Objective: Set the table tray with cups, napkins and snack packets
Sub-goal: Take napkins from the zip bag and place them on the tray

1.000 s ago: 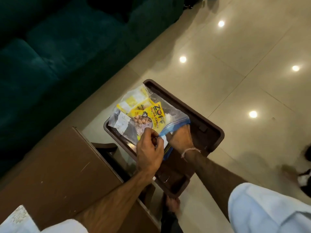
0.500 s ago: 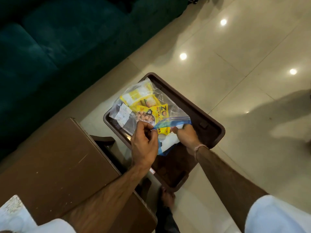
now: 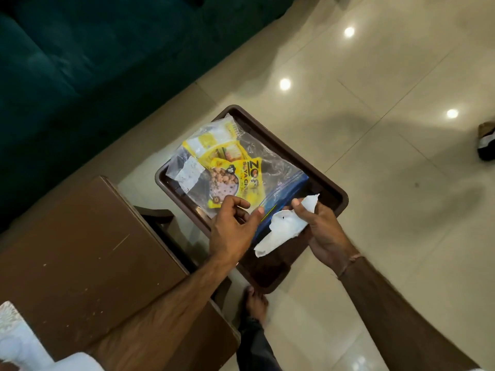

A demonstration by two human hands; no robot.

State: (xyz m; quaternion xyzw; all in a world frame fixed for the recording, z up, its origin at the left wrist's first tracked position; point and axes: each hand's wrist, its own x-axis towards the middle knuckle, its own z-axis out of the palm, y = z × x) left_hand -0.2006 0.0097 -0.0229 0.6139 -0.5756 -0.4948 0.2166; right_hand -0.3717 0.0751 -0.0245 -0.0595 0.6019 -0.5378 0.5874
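Holding tray: brown tray (image 3: pixel 338 193) lies under both hands.
Bag: clear zip bag (image 3: pixel 270 167) of yellow snack packets (image 3: pixel 235 180) lies on it, beyond the hands.
Right hand (image 3: pixel 322 231): grips a crumpled white napkin (image 3: pixel 284 227).
Left hand (image 3: pixel 235 228): pinches the bag's blue edge.

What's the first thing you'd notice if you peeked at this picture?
Probably the bright yellow snack packets inside a clear zip bag lying on the dark brown tray in the middle. Next, the crumpled white napkin in the right hand at the bag's blue edge, which the left hand holds.
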